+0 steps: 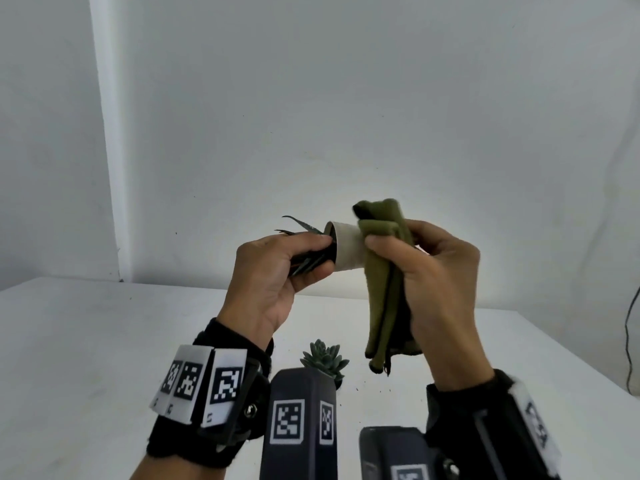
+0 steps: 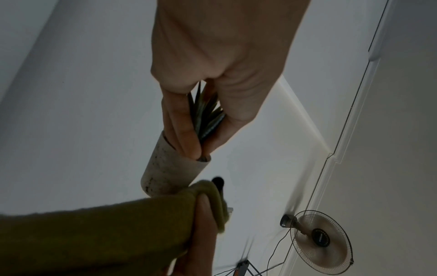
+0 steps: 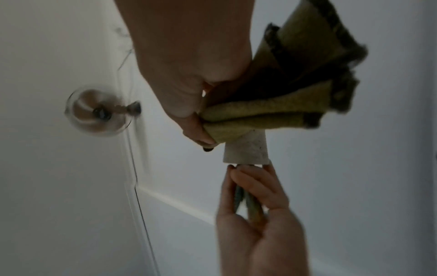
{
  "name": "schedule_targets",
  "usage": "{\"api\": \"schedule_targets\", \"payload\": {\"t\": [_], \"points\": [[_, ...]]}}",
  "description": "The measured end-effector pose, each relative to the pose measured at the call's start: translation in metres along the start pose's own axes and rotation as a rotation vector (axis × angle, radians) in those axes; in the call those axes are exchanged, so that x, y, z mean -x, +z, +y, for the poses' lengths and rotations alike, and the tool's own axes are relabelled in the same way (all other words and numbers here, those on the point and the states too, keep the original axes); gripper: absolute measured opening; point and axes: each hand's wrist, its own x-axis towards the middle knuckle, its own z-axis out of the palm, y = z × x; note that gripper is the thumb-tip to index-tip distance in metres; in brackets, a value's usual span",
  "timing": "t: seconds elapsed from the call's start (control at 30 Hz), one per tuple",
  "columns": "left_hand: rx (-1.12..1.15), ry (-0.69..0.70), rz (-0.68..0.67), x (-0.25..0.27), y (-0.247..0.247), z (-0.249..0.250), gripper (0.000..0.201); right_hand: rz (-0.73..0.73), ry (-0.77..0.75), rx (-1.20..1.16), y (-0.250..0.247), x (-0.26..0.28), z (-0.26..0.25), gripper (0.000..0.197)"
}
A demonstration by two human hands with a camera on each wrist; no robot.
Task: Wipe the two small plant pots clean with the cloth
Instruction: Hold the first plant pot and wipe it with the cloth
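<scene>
Holding pale pot (image 1: 348, 249) sideways in mid-air, left hand (image 1: 277, 271) pinching spiky leaves (image 2: 205, 115) at the rim, fingertips (image 2: 192, 147) reaching into the mouth. Gripping folded green cloth (image 1: 384, 271) in right hand (image 1: 440, 282), pressing it round the pot's base end. Second pot, with rosette succulent (image 1: 325, 358), standing below the hands on white table (image 1: 86, 341). Risks — leaves tearing or plant pulling free under wiping force, dropping the pot; soil spilling from the tilted mouth.

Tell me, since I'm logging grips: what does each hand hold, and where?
The left hand grips the pale pot at its rim end, fingers round the plant's leaves. The right hand pinches the green cloth against the pot's base end.
</scene>
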Motion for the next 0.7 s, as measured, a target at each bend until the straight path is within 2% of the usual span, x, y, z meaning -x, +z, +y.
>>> {"api": "schedule_targets", "payload": {"t": [0.07, 0.13, 0.23, 0.33, 0.43, 0.6, 0.7], "points": [[0.024, -0.011, 0.000, -0.001, 0.000, 0.002, 0.013, 0.038, 0.124, -0.195, -0.006, -0.005, -0.003, 0.010], [0.031, -0.019, 0.003, -0.001, -0.001, 0.002, 0.012, 0.053, 0.169, -0.247, -0.012, -0.008, -0.005, 0.009], [0.012, -0.025, -0.010, 0.000, -0.001, 0.001, 0.013, 0.065, 0.088, -0.134, -0.017, -0.009, -0.005, 0.013], [-0.049, -0.005, -0.037, 0.002, 0.003, -0.003, 0.014, 0.063, -0.069, 0.127, -0.013, -0.005, -0.002, 0.018], [-0.133, 0.041, -0.040, 0.002, 0.005, -0.006, 0.011, 0.022, -0.157, 0.359, -0.007, -0.002, 0.003, 0.022], [-0.208, 0.067, -0.029, 0.000, 0.001, -0.007, 0.011, -0.063, -0.216, 0.439, 0.000, 0.001, 0.004, 0.020], [-0.219, 0.023, -0.049, 0.000, 0.001, -0.008, 0.006, -0.190, -0.167, 0.366, 0.001, 0.005, -0.002, 0.020]]}}
